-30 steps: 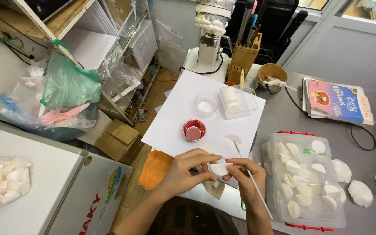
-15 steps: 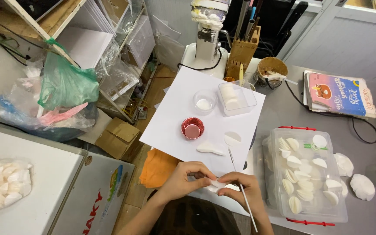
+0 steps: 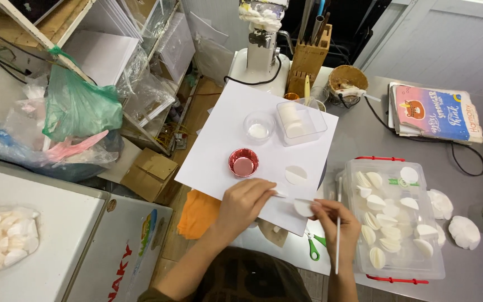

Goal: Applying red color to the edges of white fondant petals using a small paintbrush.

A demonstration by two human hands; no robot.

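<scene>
While we look down at the white sheet (image 3: 236, 140), we see the red cup (image 3: 244, 163) on it, then our left hand (image 3: 245, 202) with fingers pinching a white strip (image 3: 287, 196). Our right hand (image 3: 336, 222) grips a thin stick (image 3: 338, 235) and touches a white disc (image 3: 303, 208), beside the clear tub (image 3: 420, 268).

— How is the light where you're working?

— You get bright, even light from overhead. The large white paper sheet (image 3: 264, 140) glares almost blank, and your left hand (image 3: 244, 204) drops only a soft shadow on it.

— Anything unclear?

— The dark gap behind the pale wooden knife block (image 3: 308, 59) loses detail, and straight lines bow toward the edges of your view.
</scene>
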